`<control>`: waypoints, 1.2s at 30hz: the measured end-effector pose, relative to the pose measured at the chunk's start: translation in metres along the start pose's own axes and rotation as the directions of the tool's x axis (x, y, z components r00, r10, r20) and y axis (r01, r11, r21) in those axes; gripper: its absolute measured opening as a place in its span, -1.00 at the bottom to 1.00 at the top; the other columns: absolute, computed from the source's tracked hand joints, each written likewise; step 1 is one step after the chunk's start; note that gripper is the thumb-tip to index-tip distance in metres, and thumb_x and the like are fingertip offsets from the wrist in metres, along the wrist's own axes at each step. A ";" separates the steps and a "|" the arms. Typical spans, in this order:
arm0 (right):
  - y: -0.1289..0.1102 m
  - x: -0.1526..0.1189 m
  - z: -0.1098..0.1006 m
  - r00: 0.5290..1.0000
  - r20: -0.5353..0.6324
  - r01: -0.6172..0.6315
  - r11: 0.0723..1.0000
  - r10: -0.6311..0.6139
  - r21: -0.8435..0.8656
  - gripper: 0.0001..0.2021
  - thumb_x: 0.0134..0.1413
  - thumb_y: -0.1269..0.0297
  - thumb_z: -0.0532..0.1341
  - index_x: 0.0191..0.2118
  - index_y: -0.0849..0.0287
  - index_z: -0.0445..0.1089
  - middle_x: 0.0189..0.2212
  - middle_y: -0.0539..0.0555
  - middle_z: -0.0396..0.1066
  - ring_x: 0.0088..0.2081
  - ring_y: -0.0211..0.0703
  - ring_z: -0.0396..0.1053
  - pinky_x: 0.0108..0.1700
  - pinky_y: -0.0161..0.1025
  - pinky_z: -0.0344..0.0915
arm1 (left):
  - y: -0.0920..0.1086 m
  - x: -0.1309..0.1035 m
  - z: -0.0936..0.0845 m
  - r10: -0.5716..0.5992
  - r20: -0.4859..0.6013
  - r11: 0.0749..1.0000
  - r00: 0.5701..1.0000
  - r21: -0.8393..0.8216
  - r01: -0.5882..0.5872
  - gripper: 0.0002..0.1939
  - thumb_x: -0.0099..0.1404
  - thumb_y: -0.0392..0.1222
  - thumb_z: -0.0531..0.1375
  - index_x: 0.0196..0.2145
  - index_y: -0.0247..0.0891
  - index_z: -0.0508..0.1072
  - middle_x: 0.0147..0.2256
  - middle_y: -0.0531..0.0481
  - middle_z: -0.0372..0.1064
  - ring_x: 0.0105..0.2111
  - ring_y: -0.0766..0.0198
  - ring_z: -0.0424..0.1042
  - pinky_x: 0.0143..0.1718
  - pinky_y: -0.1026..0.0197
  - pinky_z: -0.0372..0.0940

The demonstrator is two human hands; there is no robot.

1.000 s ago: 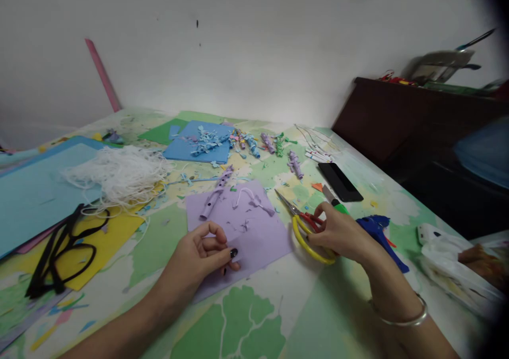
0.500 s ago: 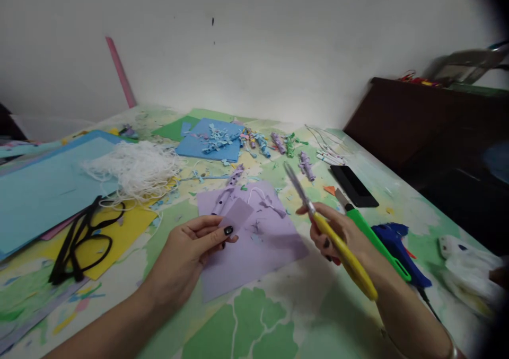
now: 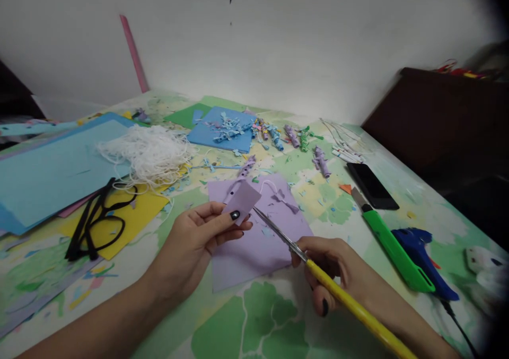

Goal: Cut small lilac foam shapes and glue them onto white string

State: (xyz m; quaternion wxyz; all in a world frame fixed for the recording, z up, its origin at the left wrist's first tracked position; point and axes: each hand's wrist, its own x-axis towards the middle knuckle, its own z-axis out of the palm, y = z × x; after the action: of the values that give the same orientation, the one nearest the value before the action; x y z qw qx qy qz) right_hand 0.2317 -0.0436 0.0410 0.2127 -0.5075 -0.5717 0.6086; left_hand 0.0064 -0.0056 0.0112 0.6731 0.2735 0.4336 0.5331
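Observation:
My left hand (image 3: pixel 199 239) pinches a small lilac paper piece (image 3: pixel 242 201) between thumb and fingers, just above the table. My right hand (image 3: pixel 334 271) grips yellow-handled scissors (image 3: pixel 318 274); their blades point up-left, with the tips close to the lilac piece. Beneath both lies a larger lilac sheet (image 3: pixel 262 242) with a white string loop and paper scraps on it.
A green utility knife (image 3: pixel 392 247), a blue glue gun (image 3: pixel 423 258) and a black phone (image 3: pixel 371 185) lie to the right. White string pile (image 3: pixel 149 155), black cut-out (image 3: pixel 93 221) on yellow paper, blue sheets (image 3: pixel 59 168) sit left. Rolled paper bits (image 3: pixel 292 136) lie farther back.
My right hand picked the scissors up off the table and swung them toward the left hand. My left hand lifted the small lilac piece off the sheet.

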 end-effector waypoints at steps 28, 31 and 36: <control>0.001 0.005 0.010 0.998 0.061 -0.015 1.000 0.014 0.023 -0.53 -0.28 -0.04 0.41 -0.51 0.15 0.17 -0.65 -0.19 -0.02 -0.61 -0.39 0.06 -0.58 -0.38 -0.04 | -0.005 -0.008 0.005 -0.148 0.074 0.986 0.986 -0.072 0.153 -0.89 0.00 -0.41 0.37 -0.49 -0.38 0.49 -0.39 -0.09 0.54 -0.29 0.23 0.53 -0.19 0.27 0.48; 0.002 0.005 0.010 0.998 0.061 -0.004 1.000 0.003 0.008 -0.53 -0.29 -0.05 0.41 -0.51 0.15 0.18 -0.66 -0.19 -0.04 -0.61 -0.39 0.05 -0.59 -0.38 -0.06 | -0.006 -0.009 0.006 -0.144 0.066 0.987 0.987 -0.067 0.148 -0.88 -0.01 -0.40 0.37 -0.50 -0.38 0.49 -0.39 -0.08 0.54 -0.30 0.23 0.53 -0.19 0.27 0.47; 0.004 0.004 0.010 0.998 0.054 -0.012 0.999 0.009 0.051 -0.52 -0.28 -0.05 0.41 -0.51 0.14 0.15 -0.65 -0.18 -0.01 -0.62 -0.39 0.08 -0.57 -0.38 -0.01 | -0.007 -0.008 0.005 -0.138 0.077 0.988 0.987 -0.065 0.143 -0.88 -0.02 -0.41 0.38 -0.49 -0.39 0.50 -0.40 -0.07 0.54 -0.34 0.27 0.52 -0.23 0.31 0.47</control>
State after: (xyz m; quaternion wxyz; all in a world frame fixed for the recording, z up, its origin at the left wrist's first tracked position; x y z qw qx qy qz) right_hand 0.2225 -0.0464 0.0343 0.2070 -0.4881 -0.5589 0.6377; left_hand 0.0141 -0.0144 0.0101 0.7333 0.2375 0.4083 0.4890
